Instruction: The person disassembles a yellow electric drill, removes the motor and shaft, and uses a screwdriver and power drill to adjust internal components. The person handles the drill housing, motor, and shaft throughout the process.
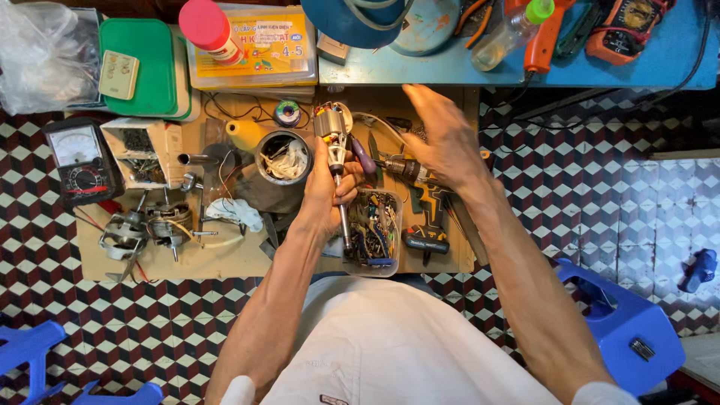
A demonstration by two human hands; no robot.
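Head view, looking straight down; a cardboard-covered work surface (225, 262) is seen in the middle of the frame, laid over a checkered tile floor (585, 195).

Near the centre, the left hand (330, 191) is closed around the shaft of a motor rotor (334, 142); the rotor is held upright in the picture, its copper-wound end pointing toward the top of the frame and its bare steel shaft sticking out below the fist.

Just right of centre, the right hand (442, 135) is held flat with the fingers spread open; nothing is gripped by it; it hovers over a cordless drill (420, 191) lying on the cardboard, and whether the drill is touched cannot be told.

Just below the left hand, a clear plastic box (373, 236) filled with small parts is seen; left of that hand, a round tin (283, 157) holding white wire scraps is placed.

At the left edge, an analogue meter (79, 161) is lying; below and right of it, a dismantled motor (146, 229) is set on the cardboard.

Along the upper right, a blue table (465, 71) is crowded with tools; in the lower right, a blue plastic stool (622, 330) is standing on the tiles.
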